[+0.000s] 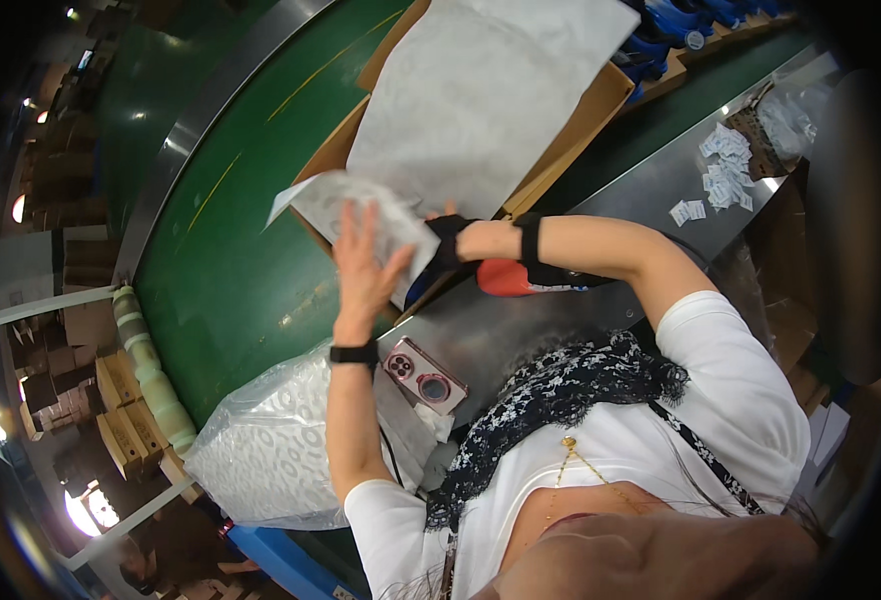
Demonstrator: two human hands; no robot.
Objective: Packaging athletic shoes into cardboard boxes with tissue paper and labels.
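An open cardboard box (571, 140) stands in front of me with a large sheet of white tissue paper (461, 100) spread over it. My left hand (363, 265) lies with fingers stretched out on a folded-over flap of the paper at the box's near left corner. My right hand (451, 240), in a black wrist brace, reaches in at the near side of the box. Only some of its fingertips show, and the paper hides the rest. Under my right forearm is a red-orange rounded thing (504, 278), partly covered.
A green conveyor belt (231, 260) runs beneath the box. On the metal ledge lie a phone (426, 376) and a clear bag of patterned paper (271, 430). Small white sachets (727, 170) lie at right beside a small box (761, 130). Blue items (671, 30) sit in boxes beyond.
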